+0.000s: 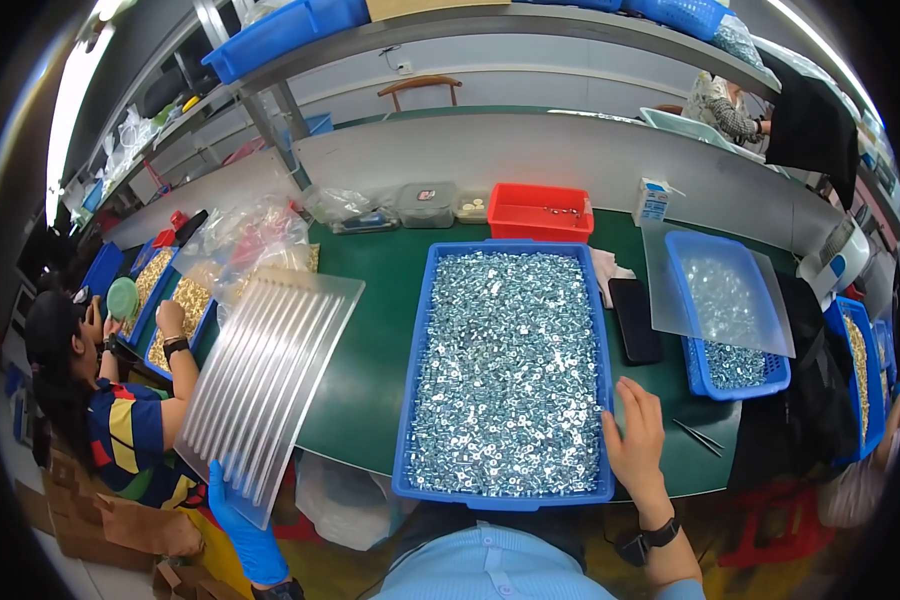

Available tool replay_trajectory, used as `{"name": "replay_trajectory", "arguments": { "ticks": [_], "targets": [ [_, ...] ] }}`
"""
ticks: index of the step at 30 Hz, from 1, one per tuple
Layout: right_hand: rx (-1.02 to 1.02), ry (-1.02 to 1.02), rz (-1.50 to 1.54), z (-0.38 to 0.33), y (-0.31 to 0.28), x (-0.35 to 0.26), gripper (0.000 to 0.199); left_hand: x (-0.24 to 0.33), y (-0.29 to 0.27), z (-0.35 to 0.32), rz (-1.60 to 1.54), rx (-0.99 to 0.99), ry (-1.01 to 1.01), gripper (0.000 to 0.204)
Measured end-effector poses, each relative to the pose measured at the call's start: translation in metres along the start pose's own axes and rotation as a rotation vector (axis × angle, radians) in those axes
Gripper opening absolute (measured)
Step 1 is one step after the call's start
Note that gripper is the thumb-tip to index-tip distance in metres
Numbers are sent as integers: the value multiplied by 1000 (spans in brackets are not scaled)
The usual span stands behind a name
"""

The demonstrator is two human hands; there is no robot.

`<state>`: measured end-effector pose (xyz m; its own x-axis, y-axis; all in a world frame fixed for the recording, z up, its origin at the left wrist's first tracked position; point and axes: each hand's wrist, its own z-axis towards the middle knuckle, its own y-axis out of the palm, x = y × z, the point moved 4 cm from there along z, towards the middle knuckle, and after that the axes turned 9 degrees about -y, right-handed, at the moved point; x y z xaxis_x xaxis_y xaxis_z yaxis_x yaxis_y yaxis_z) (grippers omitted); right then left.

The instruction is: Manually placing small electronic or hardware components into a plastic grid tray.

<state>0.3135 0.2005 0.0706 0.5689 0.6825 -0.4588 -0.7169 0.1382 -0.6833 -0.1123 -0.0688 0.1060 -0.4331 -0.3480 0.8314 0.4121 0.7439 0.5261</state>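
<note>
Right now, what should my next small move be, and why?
Perhaps bring the ribbed board over the large blue tray: your left hand holds the board left of it, and your right hand is at the tray's right edge.

Parts (pixel 510 370) in tray (pixel 503 502), bin (pixel 538 233) behind, phone (pixel 635 320) to its right, panel (pixel 270 375) to its left

blue tray (pixel 502 500), silvery metal parts (pixel 505 370), clear striped plate (pixel 275 375), green tabletop (pixel 360 370), red bin (pixel 540 233), black phone (pixel 635 318).
</note>
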Motion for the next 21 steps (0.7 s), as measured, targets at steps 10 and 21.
{"name": "replay_trajectory", "arguments": {
  "ticks": [10,21],
  "targets": [
    [-24,411,1720,17,-6,-32,60,-80,33,5,-196,-351,-485,21],
    [11,195,1651,-41,-124,10,59,-145,140,-34,613,-600,-501,41]
  ]
}}
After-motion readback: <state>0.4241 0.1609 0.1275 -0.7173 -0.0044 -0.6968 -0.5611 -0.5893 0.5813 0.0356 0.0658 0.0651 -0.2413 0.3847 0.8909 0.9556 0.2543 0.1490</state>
